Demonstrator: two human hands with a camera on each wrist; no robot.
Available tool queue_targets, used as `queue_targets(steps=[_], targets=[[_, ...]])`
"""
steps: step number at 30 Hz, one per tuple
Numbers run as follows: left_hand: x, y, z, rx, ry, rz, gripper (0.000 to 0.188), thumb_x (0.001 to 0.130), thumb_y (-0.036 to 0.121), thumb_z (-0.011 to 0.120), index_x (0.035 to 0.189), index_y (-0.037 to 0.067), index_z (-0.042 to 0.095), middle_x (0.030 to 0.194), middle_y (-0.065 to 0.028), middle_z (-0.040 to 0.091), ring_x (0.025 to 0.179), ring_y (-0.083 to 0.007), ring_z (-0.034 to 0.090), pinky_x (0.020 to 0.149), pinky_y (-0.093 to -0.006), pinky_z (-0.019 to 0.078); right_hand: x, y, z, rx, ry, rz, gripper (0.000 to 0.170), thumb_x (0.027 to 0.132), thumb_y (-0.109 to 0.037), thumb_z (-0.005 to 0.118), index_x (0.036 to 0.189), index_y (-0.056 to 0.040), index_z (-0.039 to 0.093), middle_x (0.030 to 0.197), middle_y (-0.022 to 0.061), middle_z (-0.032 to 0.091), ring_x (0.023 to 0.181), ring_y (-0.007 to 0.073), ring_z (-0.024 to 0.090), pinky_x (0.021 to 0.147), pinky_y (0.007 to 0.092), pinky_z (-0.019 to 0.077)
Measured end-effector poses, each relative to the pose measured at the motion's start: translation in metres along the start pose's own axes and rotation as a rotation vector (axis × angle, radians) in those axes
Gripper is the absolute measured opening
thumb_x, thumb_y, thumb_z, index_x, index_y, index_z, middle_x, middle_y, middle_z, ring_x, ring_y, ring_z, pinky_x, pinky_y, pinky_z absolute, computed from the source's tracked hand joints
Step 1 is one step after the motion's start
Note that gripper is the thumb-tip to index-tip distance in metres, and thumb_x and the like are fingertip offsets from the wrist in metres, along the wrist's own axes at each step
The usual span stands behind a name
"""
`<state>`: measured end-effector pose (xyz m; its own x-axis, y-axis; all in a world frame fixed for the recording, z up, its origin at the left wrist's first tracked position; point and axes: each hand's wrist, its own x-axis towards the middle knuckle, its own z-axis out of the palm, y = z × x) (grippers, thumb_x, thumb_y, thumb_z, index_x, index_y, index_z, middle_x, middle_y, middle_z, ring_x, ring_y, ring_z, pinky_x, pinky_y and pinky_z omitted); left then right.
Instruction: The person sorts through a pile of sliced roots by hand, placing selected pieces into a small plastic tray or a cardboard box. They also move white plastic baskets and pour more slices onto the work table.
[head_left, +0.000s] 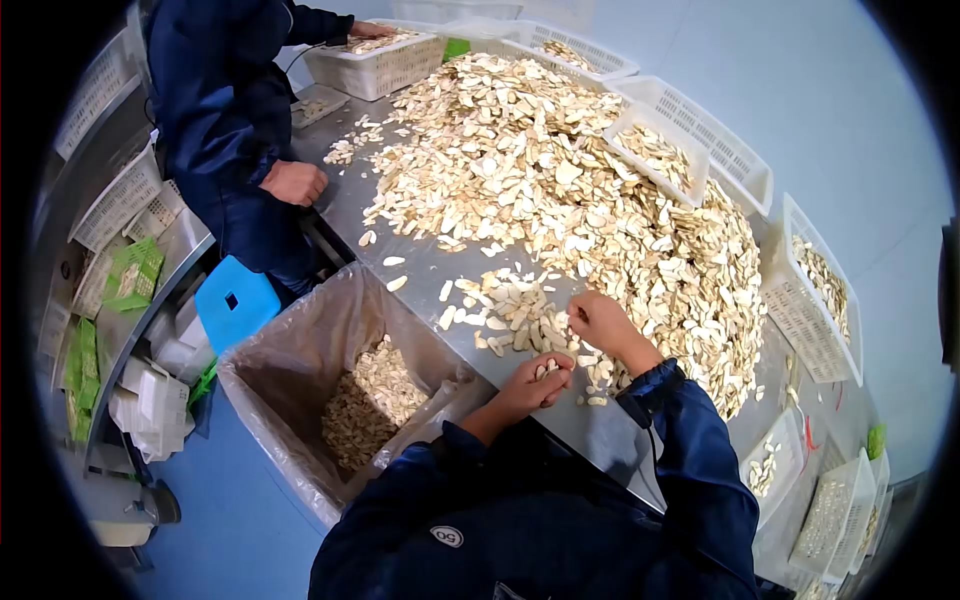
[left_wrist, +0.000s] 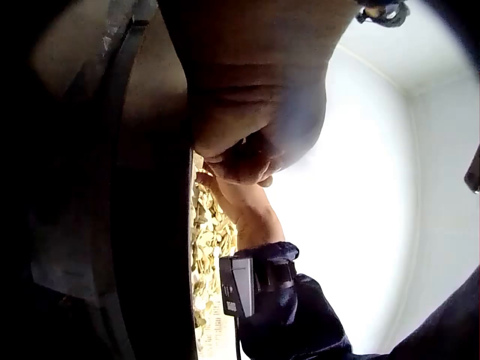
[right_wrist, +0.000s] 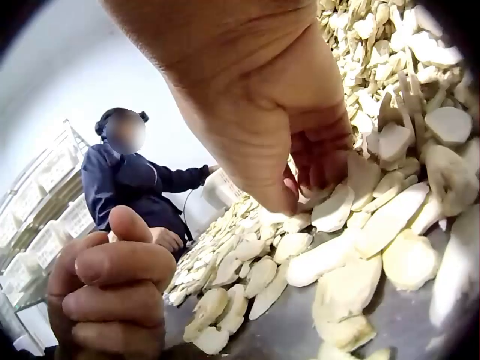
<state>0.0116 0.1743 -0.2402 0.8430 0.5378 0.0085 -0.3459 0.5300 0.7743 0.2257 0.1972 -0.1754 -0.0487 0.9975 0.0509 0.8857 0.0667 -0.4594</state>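
My left hand [head_left: 522, 390] is curled at the table's near edge, gripping a few pale dried slices [head_left: 546, 370] that show at its thumb side. Just beyond it, my right hand [head_left: 605, 325] reaches down into a loose spread of slices [head_left: 515, 305]. In the right wrist view, the right thumb and bent fingers [right_wrist: 281, 196] pinch at a pale slice [right_wrist: 332, 208] among others lying flat. The curled left hand [right_wrist: 112, 292] appears close by there. Dark shadow hides much of the left palm in the left wrist view. A large heap of slices [head_left: 560, 170] rises behind both hands.
A plastic-lined bin [head_left: 265, 400] with slices inside stands against the table [head_left: 425, 262], left of my arms. White baskets [head_left: 815, 320] line the far and right sides. Another person [head_left: 215, 110] works at the left end, near a blue stool [head_left: 238, 303].
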Motion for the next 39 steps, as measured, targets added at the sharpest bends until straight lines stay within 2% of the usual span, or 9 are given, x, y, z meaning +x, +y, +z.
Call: queue_targets(steps=[5,6,9,10,13,18,25,31,39], targets=[[0.001,-0.001,-0.005,-0.143,-0.005,-0.031,0.02,0.102,0.01,0.053,0.121,0.006,0.055,0.092,-0.0056,0.06,0.059,-0.0062,0.044,0.051,-0.0216,0.0341,-0.012,0.004,-0.013,0.2,-0.057,0.157,0.012,0.088,-0.015,0.065,0.087,-0.0033,0.061,0.072,0.0084,0.06,0.066,0.0216,0.058,0.064,0.0347,0.0474],[0.002,-0.003,-0.007,-0.166,0.002,-0.012,0.021,0.103,0.01,0.053,0.124,0.007,0.054,0.094,-0.0058,0.06,0.06,-0.0063,0.044,0.052,-0.0216,0.0344,-0.014,0.007,-0.014,0.213,-0.041,0.162,0.014,0.089,-0.017,0.067,0.089,-0.0036,0.062,0.072,0.0029,0.059,0.066,0.0115,0.055,0.063,0.0299,0.0458],[0.003,-0.007,-0.007,-0.245,0.047,0.033,0.028,0.103,0.011,0.051,0.131,0.011,0.049,0.101,-0.0062,0.06,0.063,-0.0066,0.044,0.053,-0.0216,0.0353,-0.019,0.011,-0.023,0.49,-0.159,0.108,0.012,0.091,-0.016,0.068,0.093,-0.0045,0.064,0.075,-0.0027,0.06,0.07,0.0071,0.055,0.064,0.0266,0.0457],[0.002,-0.002,-0.002,-0.272,0.078,0.04,0.03,0.104,0.012,0.051,0.133,0.012,0.047,0.104,-0.0062,0.06,0.064,-0.0067,0.044,0.053,-0.0216,0.0356,-0.019,-0.012,-0.04,0.806,-0.38,0.181,0.011,0.094,-0.016,0.067,0.097,-0.0047,0.066,0.079,-0.0057,0.061,0.074,0.0041,0.055,0.066,0.0239,0.0457],[-0.001,0.007,0.003,-0.267,0.115,0.006,0.035,0.105,0.014,0.049,0.139,0.013,0.041,0.111,-0.0063,0.058,0.068,-0.0063,0.045,0.054,-0.0218,0.0365,-0.021,-0.025,-0.051,0.75,-0.392,0.142,0.009,0.096,-0.014,0.065,0.097,-0.0046,0.067,0.08,-0.007,0.06,0.074,0.0023,0.053,0.066,0.0226,0.045],[0.002,-0.003,-0.008,-0.233,0.047,-0.001,0.024,0.103,0.017,0.056,0.124,0.005,0.054,0.096,-0.0099,0.061,0.06,-0.0056,0.046,0.051,-0.0228,0.0361,-0.03,-0.011,-0.039,-0.262,-0.205,0.059,0.014,0.08,-0.02,0.069,0.082,-0.0089,0.06,0.083,0.0137,0.067,0.081,0.037,0.065,0.069,0.0463,0.0511],[0.0,-0.006,-0.01,-0.235,0.047,-0.022,0.024,0.105,0.021,0.052,0.122,0.005,0.055,0.093,-0.0106,0.061,0.059,-0.0066,0.046,0.05,-0.0234,0.0361,-0.04,0.001,-0.021,-0.262,-0.155,-0.042,0.015,0.082,-0.018,0.069,0.08,-0.0076,0.059,0.072,0.011,0.062,0.071,0.0334,0.062,0.063,0.043,0.049],[0.0,0.005,-0.002,-0.343,0.081,-0.041,0.029,0.106,0.032,0.045,0.12,0.008,0.053,0.097,-0.0079,0.06,0.063,-0.0091,0.046,0.051,-0.0236,0.0362,-0.044,-0.043,-0.056,0.544,-0.333,0.114,0.02,0.085,-0.022,0.07,0.081,-0.0058,0.058,0.068,0.0089,0.055,0.062,0.0285,0.05,0.058,0.0358,0.0435],[-0.001,0.01,-0.004,-0.215,0.037,-0.025,0.025,0.106,0.031,0.044,0.109,0.008,0.053,0.096,-0.0057,0.058,0.061,-0.0095,0.045,0.051,-0.024,0.0359,-0.058,-0.002,-0.011,-0.188,-0.254,-0.069,0.02,0.081,-0.024,0.071,0.081,-0.0087,0.058,0.075,0.0122,0.062,0.074,0.0365,0.061,0.066,0.0457,0.0477]])
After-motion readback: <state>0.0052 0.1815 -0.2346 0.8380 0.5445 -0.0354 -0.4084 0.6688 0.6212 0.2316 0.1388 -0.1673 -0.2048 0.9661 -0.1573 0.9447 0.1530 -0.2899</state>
